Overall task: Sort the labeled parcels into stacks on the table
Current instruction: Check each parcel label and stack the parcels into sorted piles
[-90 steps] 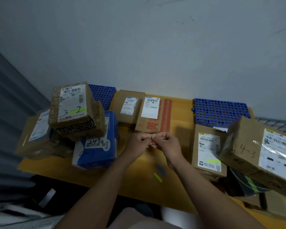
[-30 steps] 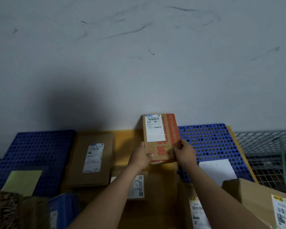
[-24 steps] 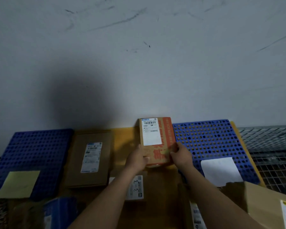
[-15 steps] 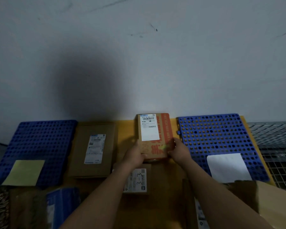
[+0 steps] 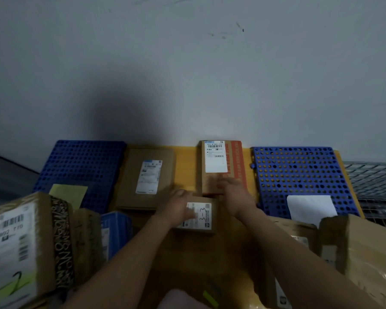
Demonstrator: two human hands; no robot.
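Observation:
A brown parcel with orange print and a white label (image 5: 223, 161) lies flat at the back of the yellow table (image 5: 185, 161), against the wall. My right hand (image 5: 234, 192) rests on its near end, fingers spread. My left hand (image 5: 181, 208) lies over a small brown parcel marked "3-3" (image 5: 202, 217) just in front of it, covering the label's left part. A flat brown parcel with a white label (image 5: 146, 177) lies to the left.
Blue perforated mats lie at back left (image 5: 83, 166) and back right (image 5: 299, 175), each with a paper note. A stack of parcels (image 5: 20, 248) and a blue box (image 5: 116, 230) stand near left. More boxes (image 5: 354, 253) crowd the near right. A wire rack (image 5: 374, 181) stands right.
The orange-printed parcel was held up in both hands and now lies flat on the table by the wall. My left hand has moved down onto the small "3-3" parcel.

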